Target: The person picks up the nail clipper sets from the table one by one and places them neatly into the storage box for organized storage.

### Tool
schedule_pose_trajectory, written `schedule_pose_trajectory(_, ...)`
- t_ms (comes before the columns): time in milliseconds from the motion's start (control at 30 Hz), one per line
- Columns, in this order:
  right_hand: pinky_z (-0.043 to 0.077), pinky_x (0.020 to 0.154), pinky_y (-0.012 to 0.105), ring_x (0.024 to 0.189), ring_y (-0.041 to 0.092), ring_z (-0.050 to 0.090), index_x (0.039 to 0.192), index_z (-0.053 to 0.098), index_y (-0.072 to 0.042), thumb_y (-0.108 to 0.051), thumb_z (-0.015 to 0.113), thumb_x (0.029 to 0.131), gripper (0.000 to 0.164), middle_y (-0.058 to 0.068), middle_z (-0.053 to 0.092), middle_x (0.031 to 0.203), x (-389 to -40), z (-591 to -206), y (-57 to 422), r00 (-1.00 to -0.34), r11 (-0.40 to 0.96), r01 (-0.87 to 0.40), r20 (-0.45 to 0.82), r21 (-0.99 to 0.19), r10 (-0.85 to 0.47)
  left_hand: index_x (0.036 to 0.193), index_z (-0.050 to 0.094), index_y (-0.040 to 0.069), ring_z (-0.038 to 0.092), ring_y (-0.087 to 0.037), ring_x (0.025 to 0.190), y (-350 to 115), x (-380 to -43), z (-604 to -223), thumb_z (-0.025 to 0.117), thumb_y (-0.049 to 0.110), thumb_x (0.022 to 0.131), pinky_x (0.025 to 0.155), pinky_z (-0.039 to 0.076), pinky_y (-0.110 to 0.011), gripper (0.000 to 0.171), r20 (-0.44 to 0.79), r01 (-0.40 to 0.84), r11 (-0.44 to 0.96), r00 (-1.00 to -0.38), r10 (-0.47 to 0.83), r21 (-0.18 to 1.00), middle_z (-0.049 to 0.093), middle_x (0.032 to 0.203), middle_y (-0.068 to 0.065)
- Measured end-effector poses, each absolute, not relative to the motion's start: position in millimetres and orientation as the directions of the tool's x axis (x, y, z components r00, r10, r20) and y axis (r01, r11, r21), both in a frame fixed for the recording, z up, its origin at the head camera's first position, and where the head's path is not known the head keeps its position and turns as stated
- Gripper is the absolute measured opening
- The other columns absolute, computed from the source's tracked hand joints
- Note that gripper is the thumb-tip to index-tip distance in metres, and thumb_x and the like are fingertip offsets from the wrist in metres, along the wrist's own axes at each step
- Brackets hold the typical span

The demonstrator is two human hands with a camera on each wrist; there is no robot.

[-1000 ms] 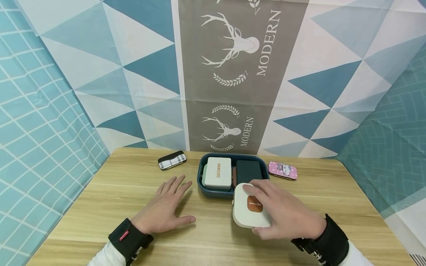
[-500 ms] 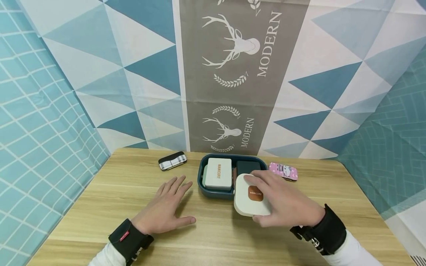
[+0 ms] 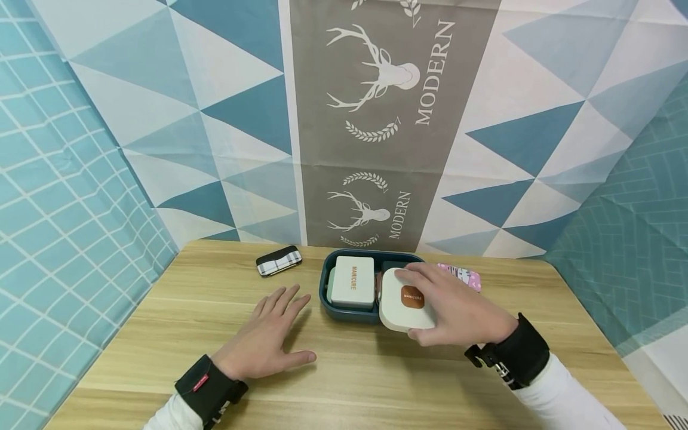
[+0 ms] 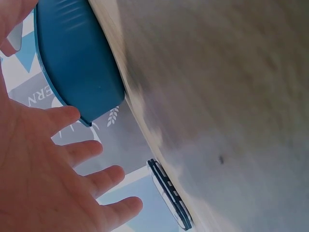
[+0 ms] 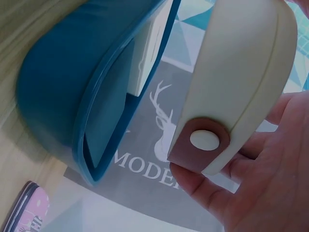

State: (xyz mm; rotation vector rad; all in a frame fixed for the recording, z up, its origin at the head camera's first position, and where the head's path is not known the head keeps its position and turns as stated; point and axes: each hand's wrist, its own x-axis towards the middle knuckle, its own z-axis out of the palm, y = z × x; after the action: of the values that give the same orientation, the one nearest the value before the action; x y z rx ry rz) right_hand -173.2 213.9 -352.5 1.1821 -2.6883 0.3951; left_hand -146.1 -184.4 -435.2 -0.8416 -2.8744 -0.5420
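Note:
My right hand (image 3: 459,307) grips a cream manicure case (image 3: 395,310) with rounded corners and a brown label. In the right wrist view the case shows a brown strap (image 5: 195,162) with a snap button. It is held above the front right of a blue bin (image 3: 349,315), apart from the bin's rim. Inside the bin are a white manicure case (image 3: 352,282), a pale green edge on its left, and a dark case (image 5: 110,108), mostly hidden in the head view. My left hand (image 3: 263,343) is spread, palm down, left of the bin and holds nothing.
A black and white plaid case (image 3: 279,261) lies on the wooden table (image 3: 322,394) left of the bin. Right of it lies a pink patterned case (image 3: 469,278), partly covered by my right hand. A patterned cloth backdrop (image 3: 258,179) rises behind the table.
My right hand has moved the cream manicure case away from me, upward in the head view, toward the bin's right half, hiding more of the dark case. The left hand stays put.

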Motion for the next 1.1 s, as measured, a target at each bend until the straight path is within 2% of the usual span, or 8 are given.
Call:
schedule_pose_trajectory(233, 0.047, 0.109, 0.052, 0.131, 0.024, 0.052, 0.155, 0.049, -0.011, -0.046, 0.086, 0.076, 0.094, 0.008, 0.049, 0.151, -190.2, -355.1, 216.2, -0.663, 0.637, -0.747, 0.288, -0.19, -0.691, 0.163, 0.042, 0.011, 0.028, -0.048, 0.154, -184.6, -146.8, -435.9, 0.073, 0.071, 0.088, 0.118, 0.027, -0.073, 0.101, 0.193, 0.539, 0.785, -0.842, 0.504, 0.305, 0.029, 0.17, -0.02)
schedule_pose_trajectory(600, 0.051, 0.104, 0.044, 0.126, 0.019, 0.051, 0.155, 0.05, -0.011, -0.044, 0.085, 0.077, 0.092, 0.005, 0.049, 0.15, -213.8, -357.8, 216.4, -0.685, 0.648, -0.728, 0.25, -0.222, -0.684, 0.163, 0.041, 0.012, 0.028, -0.047, 0.154, -185.2, -147.2, -436.6, 0.071, 0.073, 0.088, 0.119, 0.027, -0.072, 0.101, 0.187, 0.539, 0.787, -0.842, 0.506, 0.301, 0.028, 0.171, -0.018)
schedule_pose_trajectory(833, 0.05, 0.102, 0.046, 0.122, 0.022, 0.053, 0.156, 0.05, -0.009, -0.043, 0.084, 0.076, 0.093, 0.007, 0.052, 0.147, -227.2, -361.6, 215.8, -0.686, 0.652, -0.728, 0.242, -0.215, -0.686, 0.163, 0.041, 0.011, 0.028, -0.047, 0.154, -185.4, -147.5, -436.2, 0.072, 0.072, 0.088, 0.119, 0.027, -0.073, 0.101, 0.185, 0.54, 0.785, -0.841, 0.508, 0.303, 0.027, 0.172, -0.018)
schedule_pose_trajectory(1100, 0.048, 0.107, 0.046, 0.127, 0.023, 0.052, 0.156, 0.05, -0.007, -0.043, 0.083, 0.077, 0.093, 0.008, 0.052, 0.149, -241.6, -363.7, 215.7, -0.694, 0.65, -0.719, 0.209, -0.244, -0.689, 0.163, 0.041, 0.012, 0.028, -0.047, 0.154, -185.8, -147.2, -436.9, 0.072, 0.072, 0.088, 0.119, 0.027, -0.073, 0.101, 0.189, 0.542, 0.784, -0.84, 0.508, 0.301, 0.028, 0.171, -0.018)
